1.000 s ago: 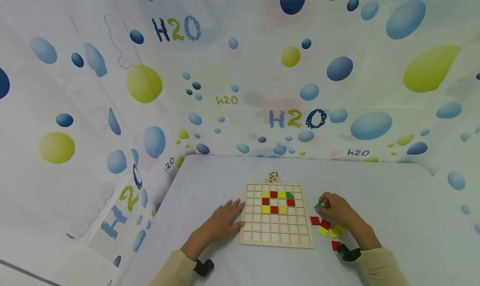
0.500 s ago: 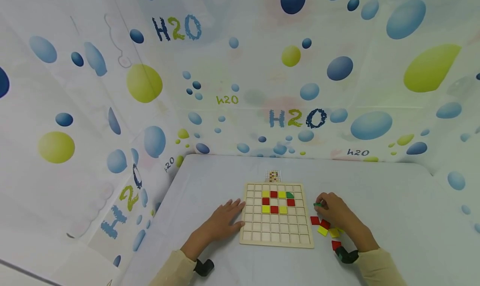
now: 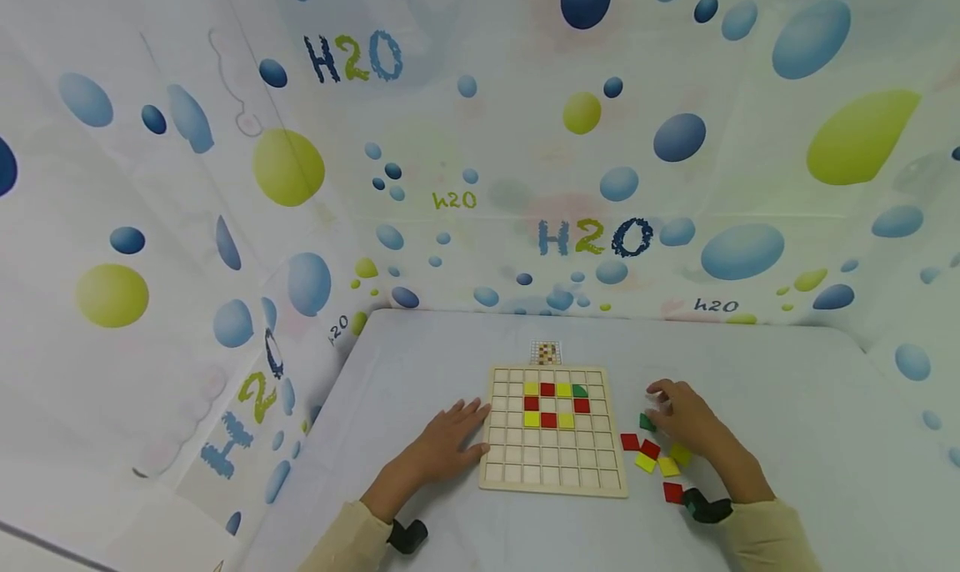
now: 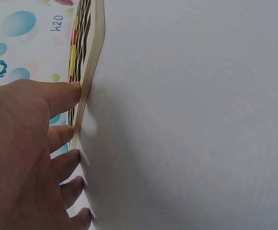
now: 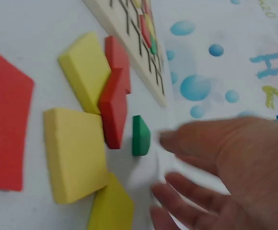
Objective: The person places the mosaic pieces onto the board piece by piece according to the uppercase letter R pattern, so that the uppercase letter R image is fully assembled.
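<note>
A wooden grid board (image 3: 550,464) lies flat on the table, with red, yellow and green tiles set in its upper cells. My left hand (image 3: 447,440) is spread beside its left edge; in the left wrist view, the thumb and fingers (image 4: 64,165) reach that edge. To the right of the board, my right hand (image 3: 678,413) hovers over the table with loosely bent fingers. A small green tile (image 5: 140,136) with a curved side lies below it, apart from the thumb (image 5: 170,141) in the right wrist view. Nothing shows between those fingers.
Loose red tiles (image 3: 629,442) and yellow tiles (image 3: 668,466) lie scattered right of the board, some touching. A small patterned card (image 3: 546,353) sits just beyond the board's far edge. A printed curtain (image 3: 480,138) hangs behind the white table (image 3: 787,405).
My right hand has let go of the green tile, which now lies on the table. The hand has risen slightly and shifted right; the left hand stays put.
</note>
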### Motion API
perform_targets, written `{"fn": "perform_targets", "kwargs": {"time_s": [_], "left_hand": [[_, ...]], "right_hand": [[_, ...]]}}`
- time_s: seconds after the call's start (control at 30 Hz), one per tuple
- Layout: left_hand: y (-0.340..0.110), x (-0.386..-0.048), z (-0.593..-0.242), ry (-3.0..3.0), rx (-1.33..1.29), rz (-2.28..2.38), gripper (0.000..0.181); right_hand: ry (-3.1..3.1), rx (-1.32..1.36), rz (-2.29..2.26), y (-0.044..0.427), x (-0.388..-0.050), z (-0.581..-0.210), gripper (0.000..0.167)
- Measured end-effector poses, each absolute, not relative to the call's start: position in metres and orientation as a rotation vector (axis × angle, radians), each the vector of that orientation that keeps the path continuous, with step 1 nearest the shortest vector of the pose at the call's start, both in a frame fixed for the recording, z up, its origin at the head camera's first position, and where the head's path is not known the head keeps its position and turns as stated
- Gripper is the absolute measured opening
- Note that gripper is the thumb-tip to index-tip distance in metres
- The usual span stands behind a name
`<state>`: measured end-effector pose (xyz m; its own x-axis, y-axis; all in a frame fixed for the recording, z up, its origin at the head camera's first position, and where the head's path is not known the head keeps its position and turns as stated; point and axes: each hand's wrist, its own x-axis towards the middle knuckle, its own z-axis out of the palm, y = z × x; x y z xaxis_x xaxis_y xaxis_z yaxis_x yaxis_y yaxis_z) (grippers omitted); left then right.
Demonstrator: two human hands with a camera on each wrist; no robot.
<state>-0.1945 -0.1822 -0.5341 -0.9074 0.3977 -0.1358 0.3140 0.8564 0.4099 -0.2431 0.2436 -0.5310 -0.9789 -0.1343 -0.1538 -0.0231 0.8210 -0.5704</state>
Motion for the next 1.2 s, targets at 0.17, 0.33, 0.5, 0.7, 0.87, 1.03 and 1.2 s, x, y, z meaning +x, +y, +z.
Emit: {"fn": "perform_targets", "kwargs": {"time_s": [0.17, 0.33, 0.5, 0.7, 0.87, 1.03, 1.2], "left_hand": [[-0.182, -0.194, -0.534, 2.813, 0.532, 0.576, 0.069], [-0.182, -0.194, -0.534, 2.813, 0.535, 0.585, 0.069], [-0.182, -0.193, -0.532, 2.815, 0.531, 0.581, 0.069], [-0.182, -0.193, -0.531, 2.813, 0.525, 0.579, 0.069], [-0.182, -0.194, -0.532, 2.807, 0.538, 0.592, 0.068], [-0.182, -0.193, -0.532, 2.799, 0.54, 0.595, 0.069], [-0.182, -0.192, -0.532, 2.805, 0.539, 0.596, 0.069]], "right_hand": [[2.739, -0.278, -0.88, 0.244, -0.246, -0.533, 0.028], [2.739, -0.3, -0.877, 0.24, -0.242, -0.529, 0.022], [2.706, -0.31, -0.91, 0.239, -0.24, -0.529, 0.033], [2.756, -0.241, -0.88, 0.232, -0.241, -0.535, 0.029], [2.789, -0.186, -0.841, 0.229, -0.238, -0.531, 0.038], [2.697, -0.217, -0.912, 0.232, -0.231, -0.524, 0.048], [2.694, -0.25, -0.932, 0.235, -0.231, -0.527, 0.032]]}}
